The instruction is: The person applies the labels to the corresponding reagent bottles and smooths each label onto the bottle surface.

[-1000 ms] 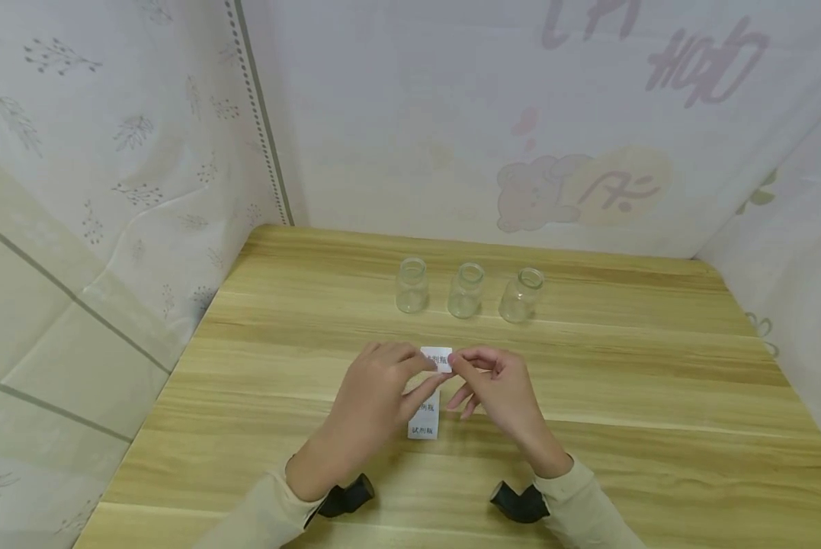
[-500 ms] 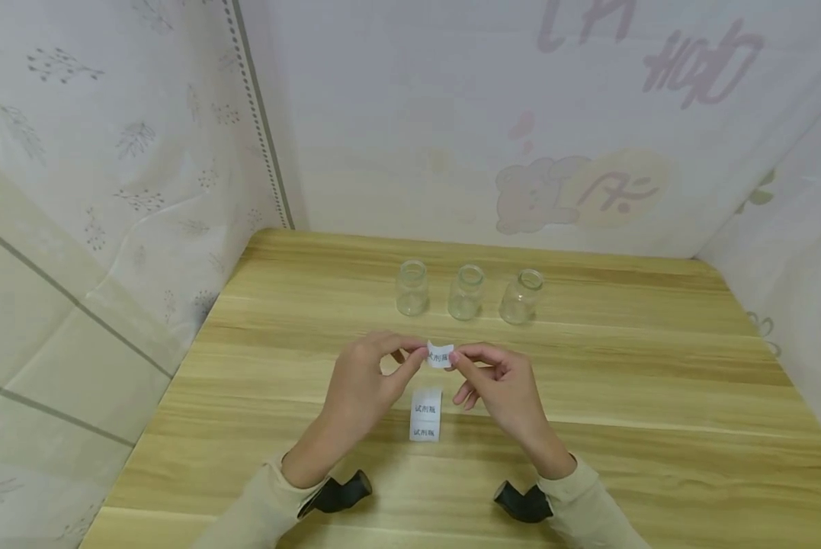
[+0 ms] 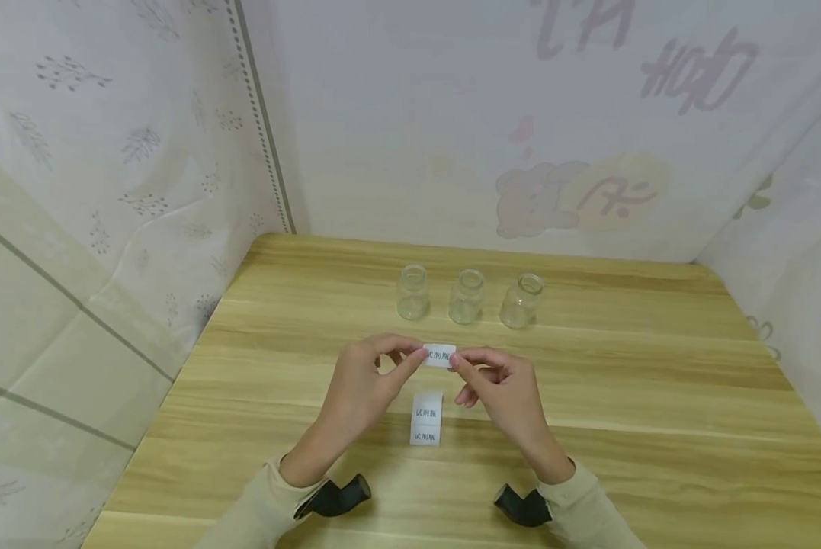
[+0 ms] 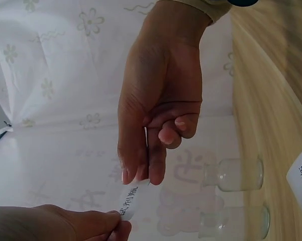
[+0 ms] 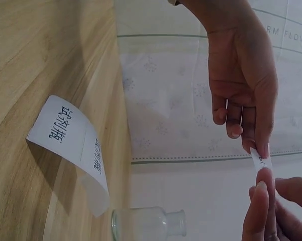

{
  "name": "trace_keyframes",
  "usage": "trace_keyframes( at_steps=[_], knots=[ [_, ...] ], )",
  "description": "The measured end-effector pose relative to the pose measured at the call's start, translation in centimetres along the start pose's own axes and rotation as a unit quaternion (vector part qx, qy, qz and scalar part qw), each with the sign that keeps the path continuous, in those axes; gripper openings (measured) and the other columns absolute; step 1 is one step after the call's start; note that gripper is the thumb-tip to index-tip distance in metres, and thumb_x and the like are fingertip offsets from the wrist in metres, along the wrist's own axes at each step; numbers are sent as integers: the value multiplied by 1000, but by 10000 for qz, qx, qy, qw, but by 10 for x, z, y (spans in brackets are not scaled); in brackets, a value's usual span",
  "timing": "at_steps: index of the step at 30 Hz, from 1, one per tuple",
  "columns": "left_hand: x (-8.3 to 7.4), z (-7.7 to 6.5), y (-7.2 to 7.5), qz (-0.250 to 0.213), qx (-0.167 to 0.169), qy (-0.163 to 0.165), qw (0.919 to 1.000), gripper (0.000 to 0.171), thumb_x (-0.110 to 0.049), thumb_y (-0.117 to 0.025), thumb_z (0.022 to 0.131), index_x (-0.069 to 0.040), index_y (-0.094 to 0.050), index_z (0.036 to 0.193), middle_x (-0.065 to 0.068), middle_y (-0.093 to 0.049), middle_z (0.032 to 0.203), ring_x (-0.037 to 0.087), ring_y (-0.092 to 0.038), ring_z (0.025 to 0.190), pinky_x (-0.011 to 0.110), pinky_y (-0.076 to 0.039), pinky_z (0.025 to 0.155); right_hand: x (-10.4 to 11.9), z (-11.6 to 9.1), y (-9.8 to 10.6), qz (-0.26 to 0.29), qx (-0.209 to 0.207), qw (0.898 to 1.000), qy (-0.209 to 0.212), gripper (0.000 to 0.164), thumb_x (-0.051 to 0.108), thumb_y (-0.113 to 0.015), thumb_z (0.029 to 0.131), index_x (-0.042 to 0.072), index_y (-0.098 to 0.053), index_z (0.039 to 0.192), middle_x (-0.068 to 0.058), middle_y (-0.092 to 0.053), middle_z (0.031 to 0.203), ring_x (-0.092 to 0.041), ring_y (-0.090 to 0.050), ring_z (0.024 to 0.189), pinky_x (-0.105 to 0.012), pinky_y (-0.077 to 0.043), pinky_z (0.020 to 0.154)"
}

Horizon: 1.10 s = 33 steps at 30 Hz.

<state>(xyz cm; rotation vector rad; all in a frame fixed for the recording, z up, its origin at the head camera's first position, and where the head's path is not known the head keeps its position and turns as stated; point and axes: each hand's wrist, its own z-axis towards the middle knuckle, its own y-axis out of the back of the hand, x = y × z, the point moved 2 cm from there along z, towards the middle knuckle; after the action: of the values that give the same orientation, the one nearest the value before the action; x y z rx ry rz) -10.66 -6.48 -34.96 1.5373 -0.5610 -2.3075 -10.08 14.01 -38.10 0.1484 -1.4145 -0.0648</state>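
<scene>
A small white label [image 3: 439, 355] with dark printed characters is stretched between both hands, above the table. Its left end is pinched between the thumb and forefinger of my left hand [image 3: 365, 393]. My right hand [image 3: 502, 385] pinches the right end the same way, its other fingers loosely curled. Below the hands lies a white label strip [image 3: 426, 419] bearing two more printed labels; in the right wrist view this strip [image 5: 73, 133] curls up off the wood. Three clear glass bottles, left [image 3: 413, 293], middle [image 3: 466, 297] and right [image 3: 521, 301], stand uncapped in a row beyond the hands.
The wood-grain table [image 3: 245, 396] reaches back to a printed curtain [image 3: 396, 137], with more curtain at both sides. A black curved device [image 3: 341, 496] sits at the left cuff, and a matching black device [image 3: 522, 505] at the right.
The left hand has shifted from over the strip to the label's left end, uncovering the strip. The label bowed half a second ago and is now flat. The right hand has barely moved.
</scene>
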Motion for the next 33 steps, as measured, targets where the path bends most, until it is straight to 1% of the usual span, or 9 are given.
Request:
trace_keyframes(
  at_steps=[5, 10, 17, 20, 23, 25, 27, 30, 33],
  knots=[
    [1, 0, -1, 71, 8, -34, 10000, 7, -19, -81, 92, -14, -81, 97, -10, -74, 86, 7, -63, 78, 30, -45, 69, 0, 3, 1, -24, -193, 9998, 50, 17, 14, -79, 94, 2, -78, 105, -6, -74, 72, -23, -67, 52, -30, -58, 55],
    [4, 4, 0, 71, -37, -68, 9999, 7, -20, -81, 92, -15, -81, 97, -12, -71, 83, 7, -62, 79, 31, -47, 72, 0, 12, 0, -81, -156, 9995, 247, 13, 12, -79, 93, 2, -79, 101, -6, -72, 68, -26, -66, 52, -30, -58, 55],
    [17, 24, 0, -92, -303, -188, 9993, 8, -19, -81, 92, -13, -81, 96, -9, -73, 81, 12, -62, 78, 39, -47, 74, 3, 41, -4, -347, -40, 9975, 612, 14, 16, -79, 94, 4, -78, 100, -6, -72, 71, -19, -65, 53, -30, -57, 56],
    [31, 38, -3, -204, -393, -103, 9990, 9, -20, -80, 93, -12, -81, 96, -6, -75, 84, 13, -63, 80, 40, -47, 74, -3, 61, -7, -447, 132, 9966, 676, 15, 17, -77, 95, 3, -77, 101, -8, -72, 75, -23, -67, 57, -29, -57, 57],
    [55, 50, -12, -204, -357, 40, 9991, 10, -22, -80, 94, -13, -81, 96, -6, -75, 87, 12, -64, 82, 35, -47, 73, -19, 79, -9, -635, 322, 9951, 685, 14, 16, -76, 97, 2, -76, 101, -10, -73, 86, -36, -69, 62, -29, -57, 56],
    [71, 54, -20, -165, -293, 98, 9994, 9, -23, -80, 93, -14, -80, 96, -6, -75, 90, 12, -65, 83, 32, -47, 71, -34, 88, -10, -817, 393, 9936, 669, 13, 15, -76, 96, 3, -77, 100, -10, -74, 88, -37, -70, 63, -33, -58, 55],
    [86, 58, -29, -160, -223, 131, 9995, 8, -23, -81, 92, -15, -80, 95, -4, -75, 94, 14, -65, 83, 30, -48, 68, -48, 93, -10, -972, 424, 9921, 668, 12, 13, -77, 95, 2, -77, 99, -8, -74, 90, -37, -70, 62, -39, -59, 54],
    [101, 62, -38, -226, -136, 147, 9995, 7, -21, -83, 90, -15, -80, 92, 1, -76, 104, 18, -66, 89, 31, -50, 70, -62, 96, -10, -1166, 405, 9897, 726, 11, 12, -77, 94, 1, -77, 99, -9, -74, 82, -36, -68, 58, -48, -58, 55],
    [109, 66, -44, -271, -108, 143, 9995, 7, -20, -83, 90, -14, -80, 89, 8, -74, 114, 23, -66, 100, 31, -48, 71, -68, 98, -11, -1227, 362, 9882, 847, 10, 8, -77, 94, -1, -76, 98, -17, -74, 93, -44, -68, 61, -51, -57, 54]
  ],
)
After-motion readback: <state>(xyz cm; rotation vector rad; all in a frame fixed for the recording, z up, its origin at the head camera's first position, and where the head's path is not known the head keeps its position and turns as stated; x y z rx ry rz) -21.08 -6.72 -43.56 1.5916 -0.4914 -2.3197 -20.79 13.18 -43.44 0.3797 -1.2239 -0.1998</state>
